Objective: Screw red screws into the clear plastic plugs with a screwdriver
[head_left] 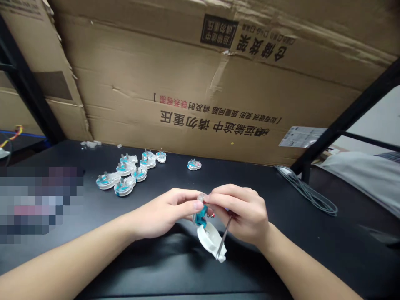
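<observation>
My left hand [162,212] and my right hand [240,212] meet above the table, pinching a small teal and clear plastic part [201,216] between their fingertips. Below it hangs a white plastic casing [210,241], apparently joined to the teal part. My right hand also holds a thin metal tool [225,235], perhaps tweezers, with its shaft reaching down across the casing. My fingers hide much of the teal part. Several similar white and teal round assemblies [125,175] lie grouped on the table ahead and to the left. One more [194,164] sits apart, to their right.
A black tabletop [281,266] runs under everything, with a large cardboard box [200,75] standing along its back. A coiled grey cable [308,192] lies at the right, and white scraps [90,144] lie near the back left. A black metal frame post [343,118] rises at the right.
</observation>
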Motion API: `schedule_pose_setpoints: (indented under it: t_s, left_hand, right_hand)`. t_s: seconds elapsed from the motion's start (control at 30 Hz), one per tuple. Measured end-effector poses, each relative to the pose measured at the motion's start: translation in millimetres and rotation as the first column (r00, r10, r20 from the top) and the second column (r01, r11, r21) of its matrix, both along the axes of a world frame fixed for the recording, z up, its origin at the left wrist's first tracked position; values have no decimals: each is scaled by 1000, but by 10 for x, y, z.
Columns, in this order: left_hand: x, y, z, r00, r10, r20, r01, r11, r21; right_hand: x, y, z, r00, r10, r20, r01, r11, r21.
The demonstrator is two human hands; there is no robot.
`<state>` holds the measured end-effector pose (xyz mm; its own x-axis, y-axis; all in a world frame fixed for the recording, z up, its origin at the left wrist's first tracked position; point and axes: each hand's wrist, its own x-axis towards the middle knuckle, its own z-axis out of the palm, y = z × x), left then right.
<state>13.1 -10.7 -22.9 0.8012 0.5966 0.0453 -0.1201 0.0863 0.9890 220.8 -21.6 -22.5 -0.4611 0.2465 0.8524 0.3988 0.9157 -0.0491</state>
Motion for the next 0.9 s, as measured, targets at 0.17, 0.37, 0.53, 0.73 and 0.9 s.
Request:
schedule_pose_setpoints:
  t_s: [0.17,0.37,0.53,0.73,0.9]
  left_hand:
    - [-2,3,-11,1000,2,3,-2,1000,-5]
    - [-14,1,20,998,39,-46,-35,995,92]
    - [-9,-21,56,997,74,-28,-67,981,181]
    - [4,-64,83,999,52,9,-52,987,150]
    - [4,-65,79,998,69,0,-68,984,165]
  right_hand:
    - [-13,-8,-20,1000,-7,-28,6,999,-39]
    - [-26,-26,-20,997,-32,-64,27,997,-79]
    - [-46,-80,3,992,-30,-120,20,996,-90]
    - [-61,-132,27,987,-26,-157,15,997,-72]
    - [-59,-134,29,989,-32,-146,19,996,-89]
